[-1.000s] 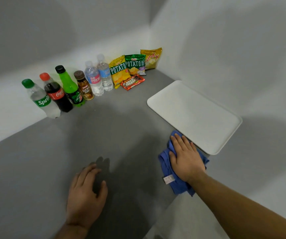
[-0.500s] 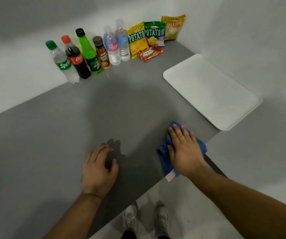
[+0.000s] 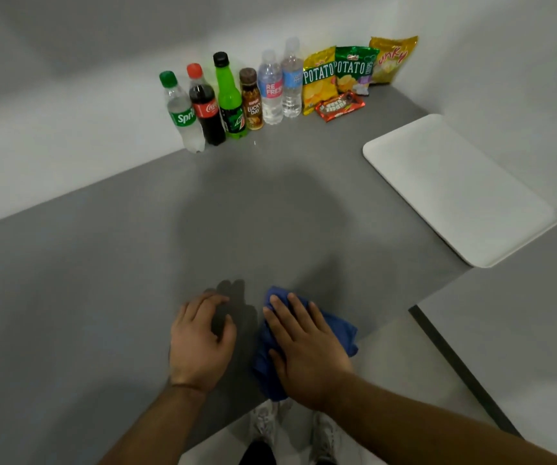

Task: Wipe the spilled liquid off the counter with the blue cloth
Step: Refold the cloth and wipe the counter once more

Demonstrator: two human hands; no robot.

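The blue cloth (image 3: 337, 330) lies crumpled on the grey counter (image 3: 102, 280) close to its front edge. My right hand (image 3: 307, 350) presses flat on top of the cloth, fingers spread and pointing away from me. My left hand (image 3: 200, 340) rests on the bare counter just left of the cloth, fingers loosely curled, holding nothing. A few tiny glints of liquid (image 3: 255, 142) show on the counter in front of the bottles; no larger spill is visible.
A row of drink bottles (image 3: 230, 99) stands along the back wall, with snack bags (image 3: 354, 68) and a red candy pack (image 3: 339, 106) beside them in the corner. A white tray (image 3: 458, 189) lies at the right. The counter's front edge runs just below my hands.
My right hand has slid the blue cloth left along the front edge, away from the tray and up beside my left hand. The view has tilted down and shifted.
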